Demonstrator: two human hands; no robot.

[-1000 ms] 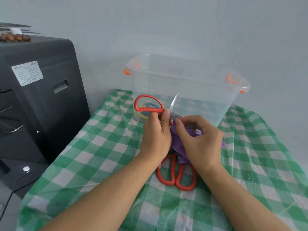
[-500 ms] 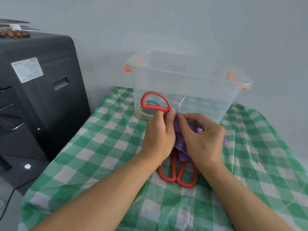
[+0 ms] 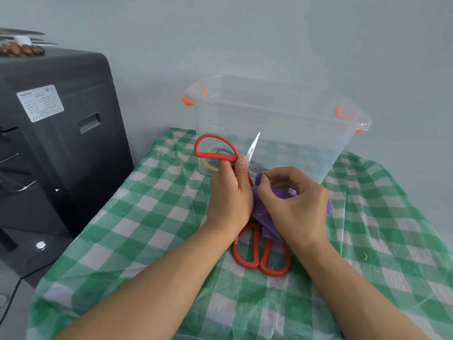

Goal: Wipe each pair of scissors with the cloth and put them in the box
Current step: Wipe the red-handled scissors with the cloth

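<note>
Surface: green-and-white checked tablecloth (image 3: 152,217) over a table, against a pale grey wall.
Left side: black machine (image 3: 56,133) with a white label stands just beside the table; small brown items lie on its top.
Box: clear plastic box (image 3: 274,133) with orange clips, lid off, at the far edge of the cloth; a yellow and a blue ring show through its near-left corner.
Left hand: left hand (image 3: 230,197) grips the held scissors (image 3: 215,149) by the red loop handle, fingers curled round it; one blade points up in front of the box.
Right hand: right hand (image 3: 294,207) pinches the purple cloth (image 3: 264,212) bunched beside the held pair's pivot; whether it touches a blade I cannot tell.
Waiting pair: second scissors (image 3: 262,253), red-handled, lie flat on the tablecloth under both hands, handles toward the person, blades hidden by the cloth.
</note>
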